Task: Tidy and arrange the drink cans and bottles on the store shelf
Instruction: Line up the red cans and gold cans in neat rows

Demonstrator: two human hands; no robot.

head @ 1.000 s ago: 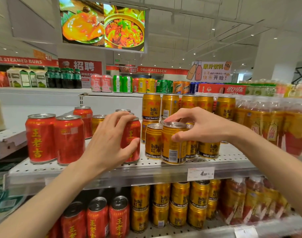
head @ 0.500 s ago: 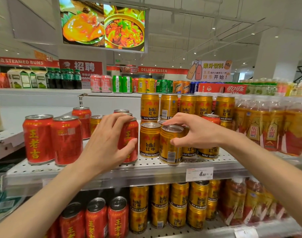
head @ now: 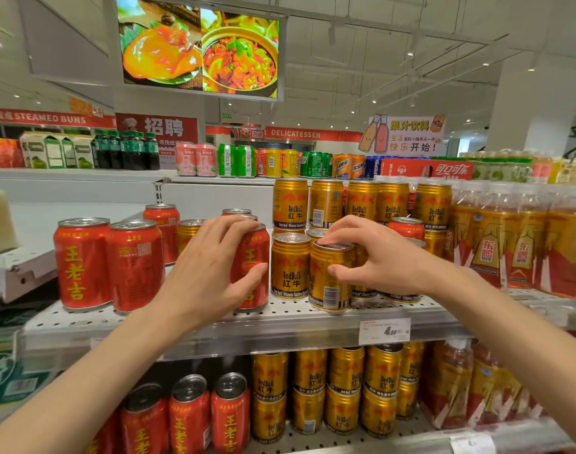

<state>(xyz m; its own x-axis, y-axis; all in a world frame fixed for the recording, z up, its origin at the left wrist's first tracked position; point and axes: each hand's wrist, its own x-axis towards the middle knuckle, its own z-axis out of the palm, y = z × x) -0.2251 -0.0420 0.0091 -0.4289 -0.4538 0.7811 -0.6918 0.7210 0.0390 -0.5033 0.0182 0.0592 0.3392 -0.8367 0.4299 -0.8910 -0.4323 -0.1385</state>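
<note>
A white perforated shelf [head: 280, 314] holds red herbal-tea cans on the left and gold Red Bull cans in the middle. My left hand [head: 211, 270] wraps around the side of a red can [head: 255, 273] standing at the shelf front. My right hand [head: 375, 260] grips a gold Red Bull can [head: 329, 290] with fingers on its top and thumb on its side; the can stands on the shelf beside another gold can [head: 290, 267]. Two red cans [head: 108, 263] stand further left.
Stacked gold cans [head: 362, 204] fill the back of the shelf, with a red can [head: 406, 226] among them. Shrink-wrapped bottles [head: 516, 237] stand at the right. A price tag [head: 384, 330] hangs on the shelf edge. Lower shelf holds red and gold cans [head: 313, 388].
My right hand has shifted on the gold can, fingers now on its lid and thumb lower on its side, and the can has turned slightly. My left hand stays on the red can.
</note>
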